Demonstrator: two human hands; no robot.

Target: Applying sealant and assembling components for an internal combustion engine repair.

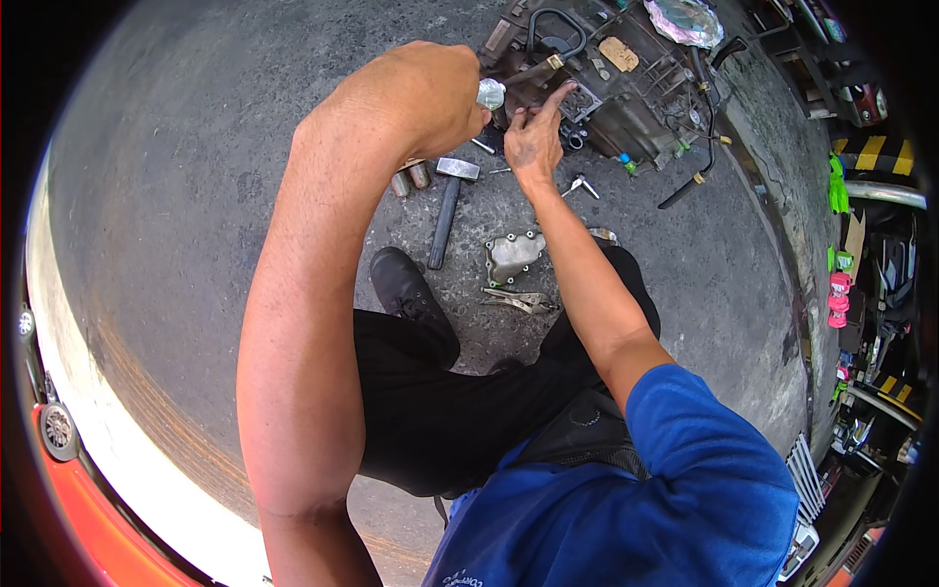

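Left hand (430,93) closed on a metal tool (492,94), right hand (536,137) open, fingertips on the gearbox (626,88) at twelve o'clock on the floor (196,196): likely heavy, rigid, greasy; best held by casing edges.

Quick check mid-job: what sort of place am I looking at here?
Most likely an open-air vehicle repair yard or roadside garage. A greasy gearbox-like assembly sits straight on the rough pavement, with a hammer, locking pliers and a detached metal cover scattered beside it.
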